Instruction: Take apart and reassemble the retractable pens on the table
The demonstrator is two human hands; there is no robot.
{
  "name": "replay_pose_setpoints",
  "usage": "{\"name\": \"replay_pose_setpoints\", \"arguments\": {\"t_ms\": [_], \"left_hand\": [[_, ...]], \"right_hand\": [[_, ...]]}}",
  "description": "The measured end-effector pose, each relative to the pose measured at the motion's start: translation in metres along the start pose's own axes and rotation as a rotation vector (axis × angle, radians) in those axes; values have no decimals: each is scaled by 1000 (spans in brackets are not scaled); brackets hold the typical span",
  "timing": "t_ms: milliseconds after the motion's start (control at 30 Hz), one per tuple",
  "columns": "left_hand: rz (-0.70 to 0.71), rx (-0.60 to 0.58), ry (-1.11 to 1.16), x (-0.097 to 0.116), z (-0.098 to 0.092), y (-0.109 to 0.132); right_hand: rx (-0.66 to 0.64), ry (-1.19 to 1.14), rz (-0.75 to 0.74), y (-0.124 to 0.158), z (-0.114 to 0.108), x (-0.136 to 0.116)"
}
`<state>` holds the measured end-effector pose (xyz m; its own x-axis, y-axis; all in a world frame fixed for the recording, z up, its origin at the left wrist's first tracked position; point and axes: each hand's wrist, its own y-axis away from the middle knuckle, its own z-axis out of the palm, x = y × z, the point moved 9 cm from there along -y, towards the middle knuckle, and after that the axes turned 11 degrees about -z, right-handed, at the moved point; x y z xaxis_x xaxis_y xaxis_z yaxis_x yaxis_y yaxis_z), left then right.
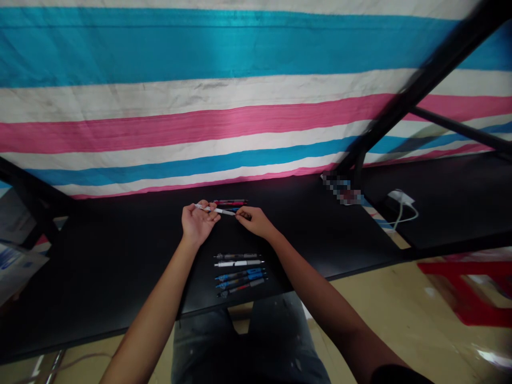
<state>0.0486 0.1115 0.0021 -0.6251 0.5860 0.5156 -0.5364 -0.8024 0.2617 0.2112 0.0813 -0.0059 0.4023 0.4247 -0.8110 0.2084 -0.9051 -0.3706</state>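
A white pen is held level between my hands above the black table. My left hand is turned palm up, its fingers curled at the pen's left end. At the pen's dark right end, the fingertips of my right hand pinch together. Just behind lie red and dark pens, partly covered by the held one. Nearer to me is a row of pens: a dark grey pen, a white pen with a dark clip, blue pens and a dark pen with red on it.
The black table runs left and right, with a striped sheet behind it. A blurred-out item lies at the back right. Beyond a gap, a white charger with a cable rests on another black table. A red stool stands on the floor.
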Motion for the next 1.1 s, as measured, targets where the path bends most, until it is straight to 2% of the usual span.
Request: {"name": "replay_pose_setpoints", "arguments": {"t_ms": [767,900,1100], "left_hand": [[3,13,26,0,0,1],[13,-14,-9,1,2,1],[7,42,-125,-6,-1,-2]], "right_hand": [[-3,4,7,1,0,0],[4,-12,6,1,0,-2],[19,-36,17,1,1,-1]]}}
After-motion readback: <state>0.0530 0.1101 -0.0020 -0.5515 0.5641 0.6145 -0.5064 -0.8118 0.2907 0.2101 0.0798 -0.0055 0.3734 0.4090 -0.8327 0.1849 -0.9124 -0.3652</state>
